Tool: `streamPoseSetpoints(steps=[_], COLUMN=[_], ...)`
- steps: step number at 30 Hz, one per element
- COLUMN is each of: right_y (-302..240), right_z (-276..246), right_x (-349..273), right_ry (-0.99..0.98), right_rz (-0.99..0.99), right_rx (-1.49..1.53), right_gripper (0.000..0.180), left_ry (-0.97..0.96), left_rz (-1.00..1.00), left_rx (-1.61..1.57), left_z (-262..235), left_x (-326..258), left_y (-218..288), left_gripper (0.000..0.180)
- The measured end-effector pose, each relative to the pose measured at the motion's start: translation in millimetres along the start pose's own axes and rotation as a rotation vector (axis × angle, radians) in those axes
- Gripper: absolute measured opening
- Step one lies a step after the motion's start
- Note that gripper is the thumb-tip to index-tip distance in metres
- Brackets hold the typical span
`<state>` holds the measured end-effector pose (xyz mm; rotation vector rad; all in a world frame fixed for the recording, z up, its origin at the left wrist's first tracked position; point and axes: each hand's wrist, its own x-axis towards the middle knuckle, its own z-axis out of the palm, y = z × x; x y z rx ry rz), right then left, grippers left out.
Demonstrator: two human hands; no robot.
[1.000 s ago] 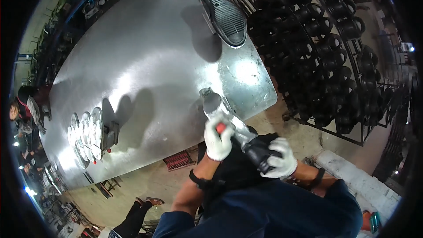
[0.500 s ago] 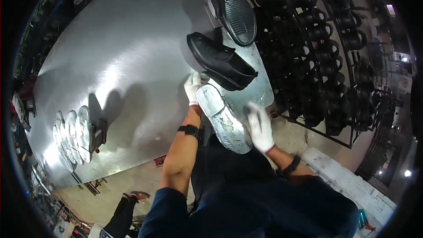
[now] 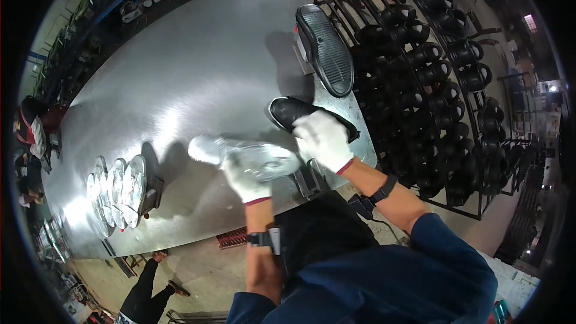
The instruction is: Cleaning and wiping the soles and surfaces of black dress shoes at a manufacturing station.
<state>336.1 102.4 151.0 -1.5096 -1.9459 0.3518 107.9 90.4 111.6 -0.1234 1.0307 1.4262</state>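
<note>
In a white glove, my left hand (image 3: 246,180) grips a silvery metal shoe last (image 3: 273,159), held level above the metal table's near edge and blurred by motion. A black shoe (image 3: 291,111) lies to the right of it, toe pointing to the far left. My right hand (image 3: 324,138), also gloved, is closed over the middle of this shoe and covers part of it; its fingertips are hard to make out. Beyond it a second black shoe (image 3: 327,51) is propped with its ribbed sole facing up.
On the left of the metal table (image 3: 162,78) several silvery lasts (image 3: 135,189) stand in a row. A rack (image 3: 420,108) full of black shoes rises close on the right. Below the table's left corner, another person's legs (image 3: 147,294) show.
The metal last has swung left in my left hand, from in front of my body to over the table. My right hand has moved up onto the near black shoe. The view has shifted.
</note>
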Motion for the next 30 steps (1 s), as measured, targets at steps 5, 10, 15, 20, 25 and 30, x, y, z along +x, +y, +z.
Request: streamPoseSetpoints(steps=[5, 10, 15, 20, 25, 30], right_y=[82, 86, 48, 75, 102, 94], right_z=[-28, 34, 102, 50, -55, -59], right_x=[-45, -26, 44, 6, 88, 92], right_ry=[0.149, -0.353, -0.048, 0.514, 0.173, 0.275], right_rz=[0.702, 0.754, 0.912, 1.469, 0.806, 0.57], right_rx=[-0.273, -0.163, 0.427, 1.663, 1.515, 0.429], right_gripper=[0.043, 0.044, 0.051, 0.061, 0.04, 0.085], left_ry=[0.219, 0.35, 0.321, -0.059, -0.088, -0.511], left_rz=[0.357, 0.554, 0.635, 0.436, 0.044, -0.015], left_rx=[-0.173, -0.246, -0.234, -0.163, 0.569, 1.009], left_z=[-51, -149, -158, -163, -115, -11], left_x=[27, 68, 68, 30, 38, 73], left_y=[128, 206, 221, 165, 64, -5], left_gripper=[0.055, 0.066, 0.076, 0.08, 0.068, 0.059])
